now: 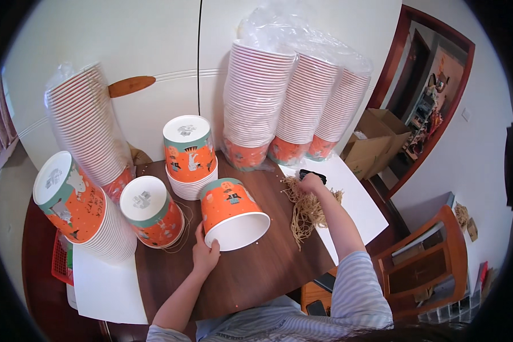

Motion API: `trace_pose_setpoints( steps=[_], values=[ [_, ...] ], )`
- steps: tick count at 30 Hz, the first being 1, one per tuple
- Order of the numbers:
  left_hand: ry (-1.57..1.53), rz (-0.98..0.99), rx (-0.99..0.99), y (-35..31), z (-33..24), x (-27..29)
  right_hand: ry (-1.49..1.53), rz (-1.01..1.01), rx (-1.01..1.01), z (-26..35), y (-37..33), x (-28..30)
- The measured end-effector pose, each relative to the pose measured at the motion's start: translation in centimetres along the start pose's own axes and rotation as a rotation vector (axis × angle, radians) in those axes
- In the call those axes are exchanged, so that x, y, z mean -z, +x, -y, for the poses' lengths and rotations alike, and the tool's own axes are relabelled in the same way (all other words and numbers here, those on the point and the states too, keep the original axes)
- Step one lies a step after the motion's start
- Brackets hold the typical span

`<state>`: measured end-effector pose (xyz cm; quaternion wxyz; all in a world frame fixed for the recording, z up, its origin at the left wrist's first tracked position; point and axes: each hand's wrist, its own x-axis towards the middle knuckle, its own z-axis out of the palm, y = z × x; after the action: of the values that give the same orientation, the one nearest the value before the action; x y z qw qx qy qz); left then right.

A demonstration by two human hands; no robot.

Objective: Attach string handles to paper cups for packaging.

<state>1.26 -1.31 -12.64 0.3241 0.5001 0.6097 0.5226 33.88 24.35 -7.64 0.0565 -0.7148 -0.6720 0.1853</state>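
My left hand (206,254) grips the rim of an orange and green paper bucket (229,204), thumb inside its white opening. The bucket lies tilted on the brown table, its open mouth facing me. At the right, my right hand (311,183) is closed around a small black object (313,174); its kind is partly hidden by my fingers. Under and beside that hand spreads a tangled bundle of tan cords (305,219). An upside-down bucket (150,212) stands left of the held one, with a loop of tan cord (189,219) by its rim.
Nested upside-down buckets stand at the back (189,151) and far left (77,199). Tall plastic-wrapped stacks rise behind, one at the left (88,122) and three at the right (253,97). White sheets (356,196) cover the table's sides. A wooden chair (424,268) and cardboard box (373,142) stand right.
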Motion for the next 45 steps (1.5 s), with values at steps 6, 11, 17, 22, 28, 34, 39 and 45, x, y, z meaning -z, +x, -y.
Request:
trace_pose_setpoints(
  steps=[6, 11, 17, 22, 28, 34, 39, 45],
  values=[
    [0.018, 0.029, 0.005, 0.0, -0.8, 0.2, 0.151, -0.026, -0.143, 0.5, -0.5, 2.3],
    [0.019, 0.009, -0.025, 0.1, -0.4, 0.2, 0.134, 0.009, -0.069, 0.7, -2.3, 0.8],
    [0.009, 0.007, -0.016, 0.0, -0.5, 0.1, 0.303, -0.024, -0.069, 0.2, -1.2, 0.1],
    [0.010, 0.009, -0.014, 0.0, -0.6, 0.0, 0.266, -0.057, -0.120, -0.7, -0.6, 0.6],
    [0.029, 0.004, -0.021, 0.1, -0.5, 0.1, 0.040, -0.181, -0.078, -0.9, -0.3, -1.4],
    [0.069, -0.019, -0.055, 0.2, 1.1, -0.4, 0.007, -0.260, 0.040, -2.4, 0.9, -2.2],
    [0.005, 0.018, 0.039, -0.2, -1.1, 0.3, 0.040, -0.242, 0.079, -2.0, 0.3, -2.8],
    [0.026, 0.000, -0.045, 0.3, -0.2, -0.5, 0.532, -0.604, 0.119, -4.6, 3.0, 0.6]
  ],
)
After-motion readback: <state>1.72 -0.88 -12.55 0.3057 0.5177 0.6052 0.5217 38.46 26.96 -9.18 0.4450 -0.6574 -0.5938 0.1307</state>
